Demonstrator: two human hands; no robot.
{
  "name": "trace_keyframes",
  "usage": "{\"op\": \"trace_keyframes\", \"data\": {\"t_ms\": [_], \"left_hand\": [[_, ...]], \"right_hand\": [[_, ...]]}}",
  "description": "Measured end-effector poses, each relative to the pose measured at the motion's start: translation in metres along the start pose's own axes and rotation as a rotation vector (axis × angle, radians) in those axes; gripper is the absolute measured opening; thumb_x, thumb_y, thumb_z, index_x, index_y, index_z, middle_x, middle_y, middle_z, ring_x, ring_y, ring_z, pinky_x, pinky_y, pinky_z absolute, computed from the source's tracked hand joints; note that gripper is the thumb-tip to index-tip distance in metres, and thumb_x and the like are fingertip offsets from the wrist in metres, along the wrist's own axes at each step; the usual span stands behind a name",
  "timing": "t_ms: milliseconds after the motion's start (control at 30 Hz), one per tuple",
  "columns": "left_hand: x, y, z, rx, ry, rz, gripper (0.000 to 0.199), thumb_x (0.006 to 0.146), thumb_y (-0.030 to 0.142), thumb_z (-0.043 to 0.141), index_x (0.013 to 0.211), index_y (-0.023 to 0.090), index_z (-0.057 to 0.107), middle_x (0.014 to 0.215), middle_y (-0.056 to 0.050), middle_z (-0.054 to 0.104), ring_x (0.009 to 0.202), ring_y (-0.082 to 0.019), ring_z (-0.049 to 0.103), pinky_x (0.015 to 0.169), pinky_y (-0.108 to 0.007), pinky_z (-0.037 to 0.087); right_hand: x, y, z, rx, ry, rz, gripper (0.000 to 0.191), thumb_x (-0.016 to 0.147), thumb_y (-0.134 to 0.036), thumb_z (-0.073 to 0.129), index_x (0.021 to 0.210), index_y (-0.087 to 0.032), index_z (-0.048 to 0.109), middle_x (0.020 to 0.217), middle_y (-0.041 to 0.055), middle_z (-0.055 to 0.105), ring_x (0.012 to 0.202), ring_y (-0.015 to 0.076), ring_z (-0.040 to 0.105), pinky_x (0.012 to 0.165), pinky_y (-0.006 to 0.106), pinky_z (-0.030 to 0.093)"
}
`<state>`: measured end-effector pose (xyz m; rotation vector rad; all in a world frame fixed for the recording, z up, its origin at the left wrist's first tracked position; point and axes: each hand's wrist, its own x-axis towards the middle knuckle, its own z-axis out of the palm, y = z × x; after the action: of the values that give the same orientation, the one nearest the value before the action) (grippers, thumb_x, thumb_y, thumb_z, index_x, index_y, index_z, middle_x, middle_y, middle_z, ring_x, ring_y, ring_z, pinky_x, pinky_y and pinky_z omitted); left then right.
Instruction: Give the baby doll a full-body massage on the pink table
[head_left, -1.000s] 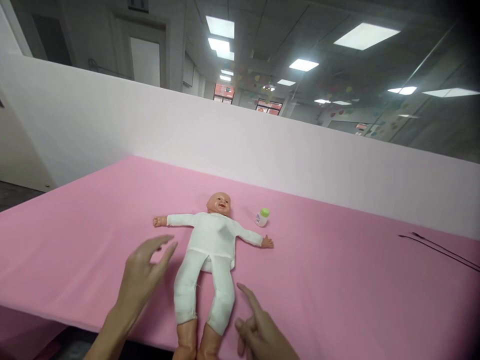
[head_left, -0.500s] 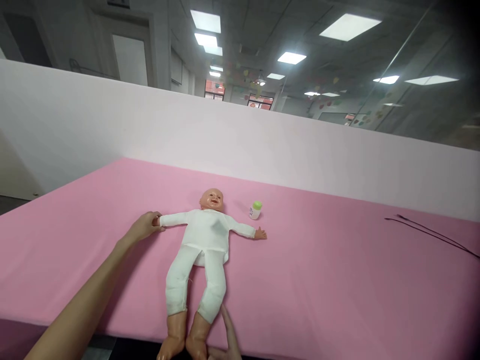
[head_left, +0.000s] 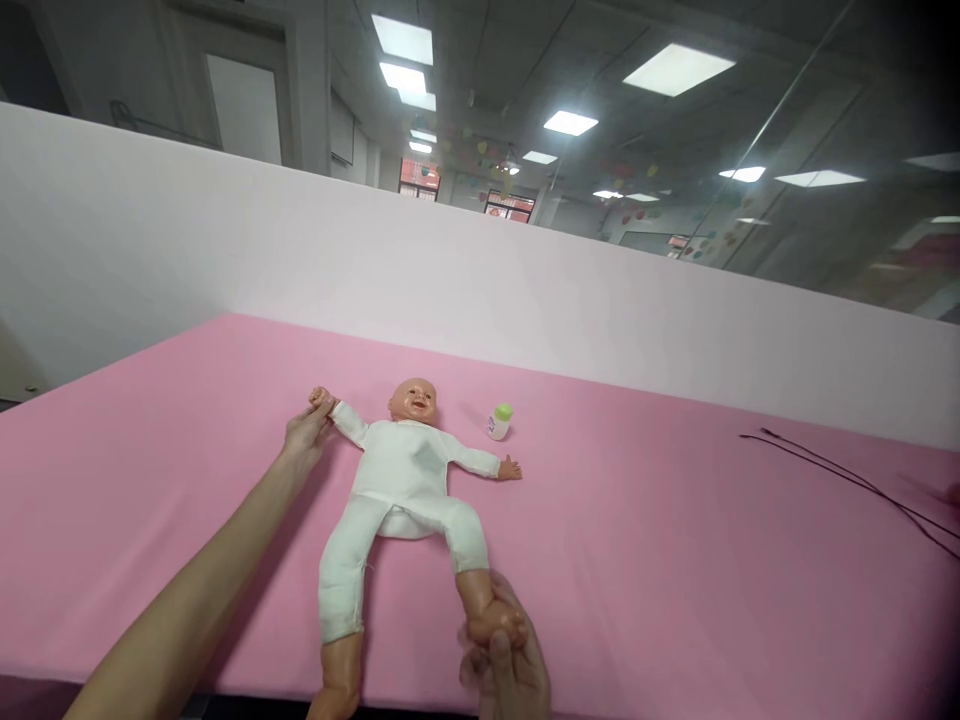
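Observation:
A baby doll (head_left: 405, 465) in a white top and white trousers lies on its back, head toward the wall. My left hand (head_left: 306, 430) is closed around the doll's wrist on the left side of the picture, that arm angled up beside its head. Near the table's front edge, my right hand (head_left: 514, 665) grips the doll's foot on the right, with that leg bent out to the side. The other leg lies straight, its foot reaching past the front edge. Beside the head stands a small white bottle (head_left: 499, 423) with a green lid.
Pink cloth (head_left: 637, 560) covers the table. Two thin dark cords (head_left: 847, 475) lie at the right. A low white wall (head_left: 465, 280) runs along the back, with glass above it. Something blurred shows at the far right edge.
My left hand has raised the doll's arm from straight out to angled upward. My right hand has taken hold of the foot and moved that leg outward to the right.

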<state>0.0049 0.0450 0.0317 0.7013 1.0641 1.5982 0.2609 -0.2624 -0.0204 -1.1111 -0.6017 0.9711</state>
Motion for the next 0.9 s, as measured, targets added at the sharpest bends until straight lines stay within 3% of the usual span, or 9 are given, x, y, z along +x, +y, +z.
{"op": "trace_keyframes", "data": {"t_ms": [133,233,333,433,533,600,700,800,900], "left_hand": [[-0.023,-0.006,0.032,0.016,-0.073,0.142,0.04,0.06,0.039,0.093,0.088,0.016,0.075,0.089,-0.005,0.072,0.082,-0.017,0.065,0.075,-0.03,0.052],[-0.044,-0.014,0.046,0.157,-0.172,0.296,0.035,0.067,0.039,0.089,0.089,0.015,0.077,0.09,-0.006,0.075,0.081,-0.019,0.066,0.074,-0.031,0.051],[-0.057,-0.029,0.048,0.317,-0.249,0.334,0.032,0.072,0.04,0.085,0.092,0.016,0.077,0.087,-0.006,0.076,0.077,-0.019,0.066,0.072,-0.031,0.051],[-0.059,-0.041,0.043,0.417,-0.279,0.348,0.032,0.074,0.043,0.083,0.092,0.017,0.077,0.086,-0.005,0.076,0.076,-0.019,0.067,0.073,-0.031,0.051],[-0.051,-0.042,0.038,0.373,-0.27,0.353,0.032,0.073,0.044,0.083,0.09,0.017,0.076,0.086,-0.005,0.076,0.076,-0.019,0.067,0.073,-0.03,0.052],[-0.043,-0.037,0.033,0.305,-0.206,0.352,0.03,0.072,0.042,0.083,0.087,0.017,0.076,0.084,-0.005,0.074,0.075,-0.018,0.066,0.07,-0.029,0.051],[-0.025,-0.03,0.02,0.2,0.015,0.333,0.029,0.074,0.044,0.081,0.079,0.017,0.071,0.075,-0.002,0.068,0.068,-0.015,0.059,0.064,-0.027,0.047],[-0.006,-0.029,0.0,0.201,0.231,0.336,0.034,0.074,0.047,0.079,0.069,0.017,0.065,0.068,0.001,0.059,0.065,-0.012,0.053,0.06,-0.024,0.043],[0.003,-0.029,-0.011,0.187,0.303,0.304,0.037,0.072,0.046,0.081,0.063,0.018,0.059,0.063,0.003,0.053,0.062,-0.011,0.049,0.057,-0.023,0.04]], "right_hand": [[0.042,-0.044,0.029,-0.066,-0.079,-0.164,0.055,0.086,-0.066,0.067,0.113,-0.019,0.062,0.116,0.0156,0.071,0.065,0.0215,0.072,0.045,0.029,0.054],[0.082,-0.073,0.059,-0.199,-0.38,-0.161,0.051,0.088,-0.061,0.068,0.111,-0.016,0.066,0.092,0.0106,0.075,0.06,0.0216,0.072,0.056,0.034,0.06],[0.123,-0.078,0.091,-0.304,-0.585,-0.093,0.049,0.089,-0.059,0.068,0.111,-0.016,0.068,0.082,0.0062,0.074,0.065,0.0216,0.074,0.063,0.033,0.061],[0.15,-0.069,0.116,-0.309,-0.588,-0.063,0.052,0.086,-0.061,0.07,0.112,-0.016,0.068,0.08,0.0041,0.072,0.064,0.0202,0.073,0.062,0.031,0.061],[0.149,-0.075,0.123,-0.351,-0.617,-0.063,0.051,0.085,-0.06,0.071,0.112,-0.017,0.069,0.085,0.0057,0.073,0.064,0.0204,0.073,0.061,0.031,0.061],[0.133,-0.088,0.111,-0.389,-0.652,-0.067,0.047,0.084,-0.056,0.074,0.111,-0.018,0.072,0.096,0.0084,0.075,0.067,0.0204,0.073,0.066,0.034,0.062],[0.094,-0.097,0.066,-0.389,-0.62,-0.037,0.045,0.077,-0.051,0.082,0.111,-0.022,0.076,0.11,0.0114,0.076,0.063,0.0211,0.073,0.068,0.039,0.063],[0.056,-0.074,0.007,-0.354,-0.578,0.005,0.045,0.063,-0.051,0.092,0.1,-0.028,0.08,0.107,0.0098,0.078,0.057,0.0235,0.071,0.061,0.042,0.062],[0.032,-0.04,-0.031,-0.381,-0.563,-0.049,0.041,0.058,-0.058,0.091,0.089,-0.032,0.083,0.084,0.0098,0.079,0.074,0.0334,0.076,0.075,0.051,0.062]]}}
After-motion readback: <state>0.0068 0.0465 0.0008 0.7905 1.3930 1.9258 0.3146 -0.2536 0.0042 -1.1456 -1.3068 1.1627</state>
